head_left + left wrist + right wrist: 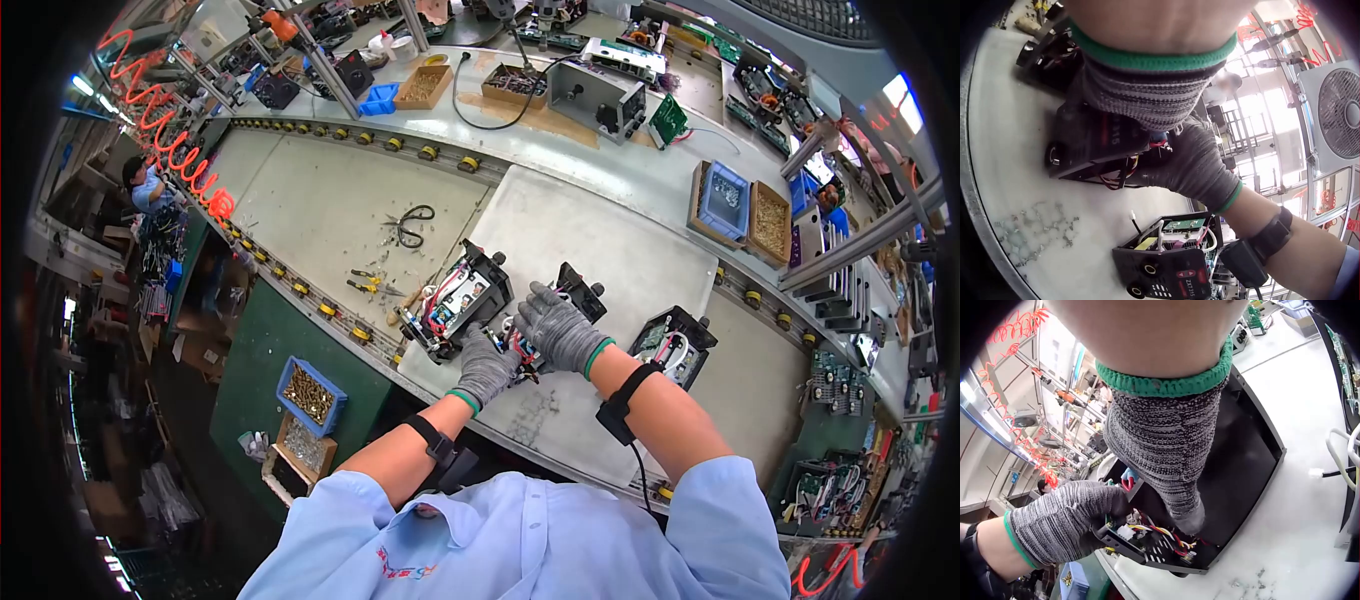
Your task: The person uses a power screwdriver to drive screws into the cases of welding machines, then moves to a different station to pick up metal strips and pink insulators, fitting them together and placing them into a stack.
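The open black unit (578,291) sits on the pale bench (610,235), its wiring exposed, between two similar units, one to my left (462,303) and one to my right (677,345); my gloved left hand (487,368) has its fingers curled round the unit's near end, thumb above; my gloved right hand (558,325) reaches in by the wires with bent fingers, but I cannot tell whether they pinch anything; farther left lie yellow-handled pliers (366,285) and black-handled scissors (411,227), amid scattered small bits.
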`<action>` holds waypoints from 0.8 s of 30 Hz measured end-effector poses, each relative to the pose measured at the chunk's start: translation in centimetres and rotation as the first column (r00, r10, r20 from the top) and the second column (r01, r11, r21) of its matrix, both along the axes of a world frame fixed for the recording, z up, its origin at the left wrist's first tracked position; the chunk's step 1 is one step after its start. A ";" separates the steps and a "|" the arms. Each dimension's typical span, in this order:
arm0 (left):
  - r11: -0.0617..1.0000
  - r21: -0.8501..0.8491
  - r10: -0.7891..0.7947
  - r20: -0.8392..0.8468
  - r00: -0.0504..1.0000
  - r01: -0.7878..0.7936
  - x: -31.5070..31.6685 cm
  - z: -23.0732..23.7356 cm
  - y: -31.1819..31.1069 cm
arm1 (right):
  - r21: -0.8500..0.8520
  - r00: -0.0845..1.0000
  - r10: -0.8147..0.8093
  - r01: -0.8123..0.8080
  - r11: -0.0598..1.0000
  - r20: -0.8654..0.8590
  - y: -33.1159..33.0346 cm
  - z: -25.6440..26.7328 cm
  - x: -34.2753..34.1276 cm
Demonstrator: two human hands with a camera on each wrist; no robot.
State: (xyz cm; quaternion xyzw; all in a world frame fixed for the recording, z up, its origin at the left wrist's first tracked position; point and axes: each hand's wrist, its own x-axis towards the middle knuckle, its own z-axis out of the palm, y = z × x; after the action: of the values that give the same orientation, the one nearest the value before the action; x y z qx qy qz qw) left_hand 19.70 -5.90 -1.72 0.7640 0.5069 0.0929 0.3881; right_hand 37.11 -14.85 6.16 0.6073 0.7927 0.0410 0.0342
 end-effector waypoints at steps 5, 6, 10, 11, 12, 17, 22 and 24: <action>0.994 0.093 -0.043 -0.143 0.989 0.057 0.0 3.1 -1.0 | -0.071 0.999 0.030 -0.031 0.997 -0.014 0.6 0.6 0.4; 0.989 0.121 -0.065 -0.125 0.990 0.080 0.3 3.3 -1.0 | -0.073 0.999 0.028 -0.030 0.997 -0.025 0.5 0.6 0.4; 0.997 0.017 -0.079 0.197 0.977 0.077 -1.0 -2.7 0.5 | 0.035 0.992 -0.080 0.084 0.996 -0.098 -0.3 -1.7 -0.2; 0.997 0.031 -0.075 0.158 0.985 0.071 -0.9 0.7 -0.1 | 0.083 0.989 -0.079 0.090 0.992 -0.127 -0.9 -2.9 -0.3; 0.993 0.017 -0.115 0.159 0.980 0.114 -1.2 0.8 0.2 | 0.078 0.976 -0.109 0.126 0.989 -0.188 -1.9 -1.8 -0.1; 0.813 0.498 -0.445 0.197 0.874 0.301 -1.4 13.0 -2.8 | 0.212 0.714 -0.453 0.631 0.746 -0.533 -11.3 4.4 6.7; 0.653 -0.516 -0.516 0.233 0.825 0.554 0.6 9.1 -10.1 | -0.485 -0.295 -0.561 0.845 0.225 -0.774 -21.9 -2.9 15.7; 0.522 -0.788 -0.418 0.097 0.903 0.327 3.0 6.9 -13.7 | -0.730 -0.623 -0.396 0.642 0.234 -0.675 -23.6 -4.5 15.7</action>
State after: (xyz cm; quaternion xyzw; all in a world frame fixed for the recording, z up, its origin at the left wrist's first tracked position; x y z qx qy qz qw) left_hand 22.71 -19.57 5.15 0.6080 0.3391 -0.2648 0.6672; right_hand 52.81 -38.50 1.66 0.7728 -0.0167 -0.3312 -0.5411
